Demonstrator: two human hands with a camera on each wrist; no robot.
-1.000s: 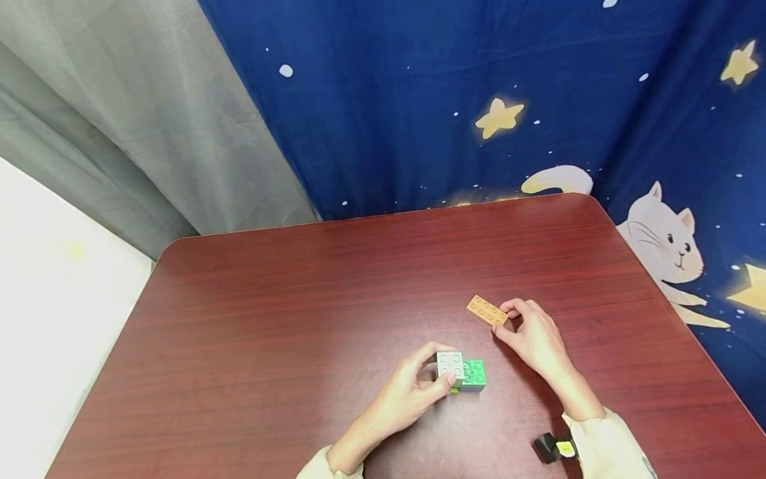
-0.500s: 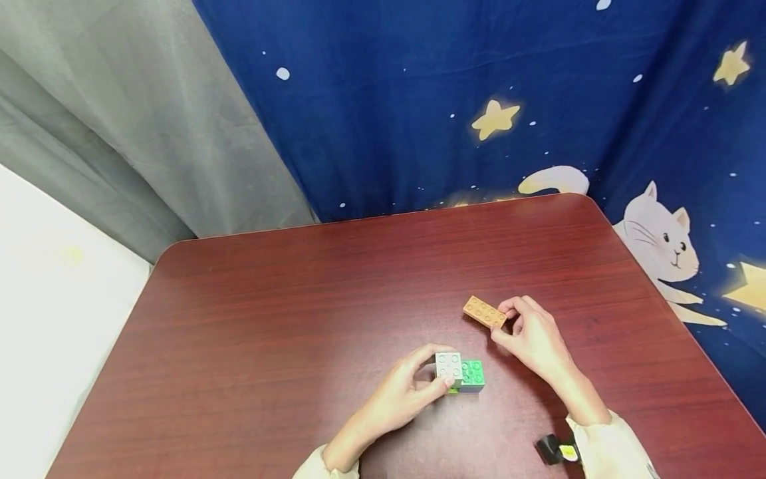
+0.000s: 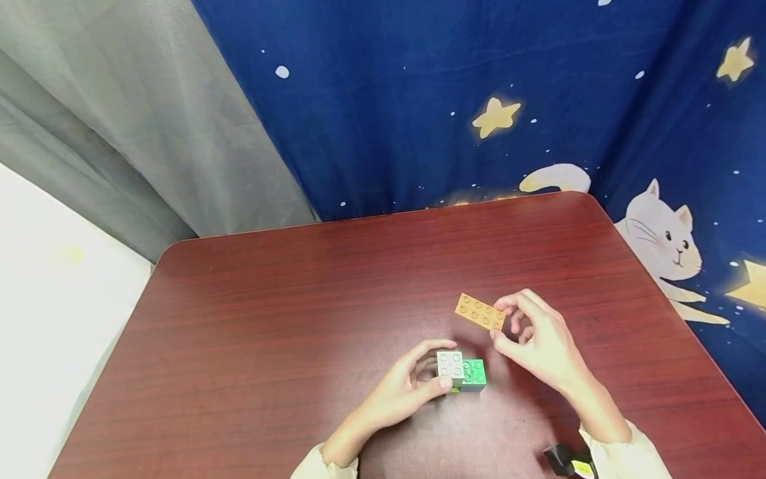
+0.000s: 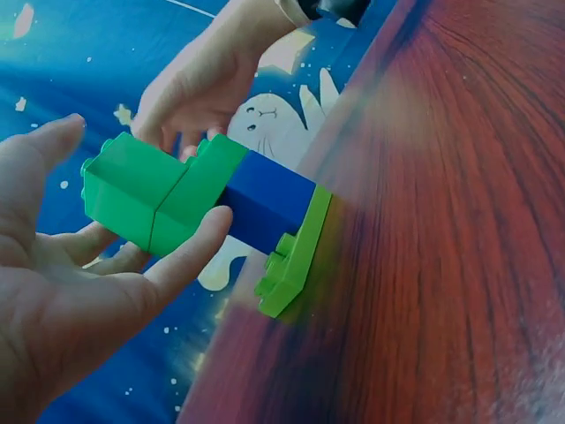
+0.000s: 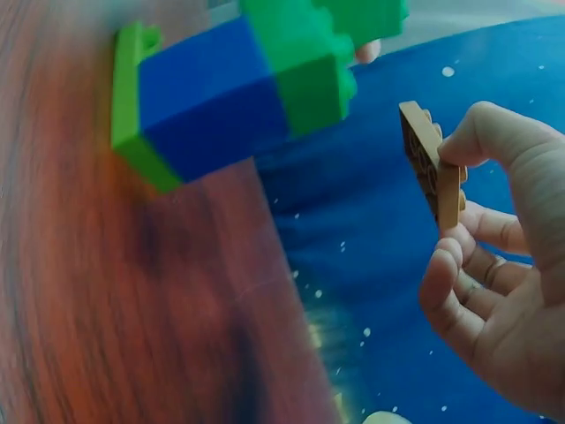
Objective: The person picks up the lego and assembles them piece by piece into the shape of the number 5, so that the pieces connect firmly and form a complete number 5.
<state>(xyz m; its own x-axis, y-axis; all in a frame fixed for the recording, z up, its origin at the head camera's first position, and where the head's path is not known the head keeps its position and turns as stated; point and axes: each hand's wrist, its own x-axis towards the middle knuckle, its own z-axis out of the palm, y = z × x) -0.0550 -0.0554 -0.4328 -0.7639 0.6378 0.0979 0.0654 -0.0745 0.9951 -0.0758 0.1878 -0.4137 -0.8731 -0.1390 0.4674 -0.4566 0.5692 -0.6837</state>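
"Moved since the earlier frame: the orange plate [image 3: 480, 313], now raised off the table [image 3: 269, 319] and slightly farther left, with the right hand [image 3: 541, 339] that carries it. Brick stack [image 3: 475, 374] stays on its spot."

"State of the right fingers?"

"Thumb and fingertips pinch the plate at one short end; the remaining fingers are bent, apart from it. Studs face up."

"Position of the plate relative to the stack?"

"Beyond it as seen from the head, near but apart. Right wrist view confirms a gap."

"Left hand [image 3: 397, 392]?"

"Curved around the stack, thumb on the near side and a finger reaching past the far side, the two spread apart. Whether they press on the bricks cannot be told; the left wrist view shows one fingertip standing off and another overlapping the stack."

"Composition of the stack?"

"Lime plate [image 4: 300, 256] lowest, against the table; blue brick [image 5: 212, 93] above; then a green brick [image 4: 199, 194] and an offset top brick [image 3: 450, 364], pale from the head, green at the wrists."

"Other items?"

"Black object [image 3: 559, 459] beside the right sleeve [image 3: 628, 452], bearing a yellow label [image 3: 582, 470]. Blue curtain [image 3: 389, 100] behind the table, printed with stars and a cat."
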